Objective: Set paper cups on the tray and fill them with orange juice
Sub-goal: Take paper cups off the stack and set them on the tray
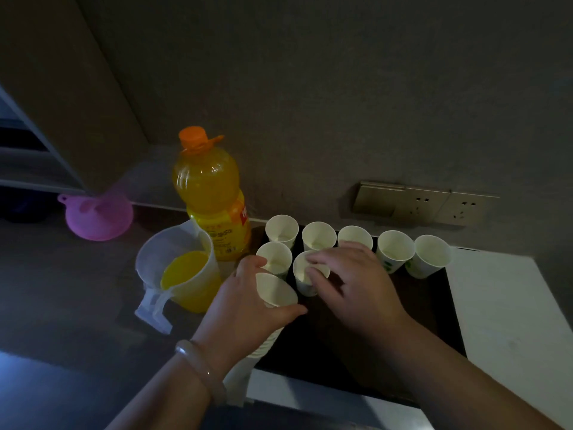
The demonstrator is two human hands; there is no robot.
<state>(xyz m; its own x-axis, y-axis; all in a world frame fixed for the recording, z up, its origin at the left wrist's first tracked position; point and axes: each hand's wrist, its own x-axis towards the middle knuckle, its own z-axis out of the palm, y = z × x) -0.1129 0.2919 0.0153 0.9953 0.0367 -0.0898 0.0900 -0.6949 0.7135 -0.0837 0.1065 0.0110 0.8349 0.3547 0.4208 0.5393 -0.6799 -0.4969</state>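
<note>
Now, nearest, the left hand [245, 302] grips a tilted stack of white paper cups [274, 290] at the black tray [341, 352]'s left edge. The right hand [350, 280] pinches the rim of one upright cup [305, 279] on it. Beyond stand six empty cups [395, 249]. Off left are a half-filled jug [183, 274] and an orange juice bottle [210, 193].

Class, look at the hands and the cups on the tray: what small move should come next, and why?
Probably the right hand releases the cup it pinches on the tray and takes another from the stack the left hand holds. The front row has only two cups against five behind, and none shows juice yet.
</note>
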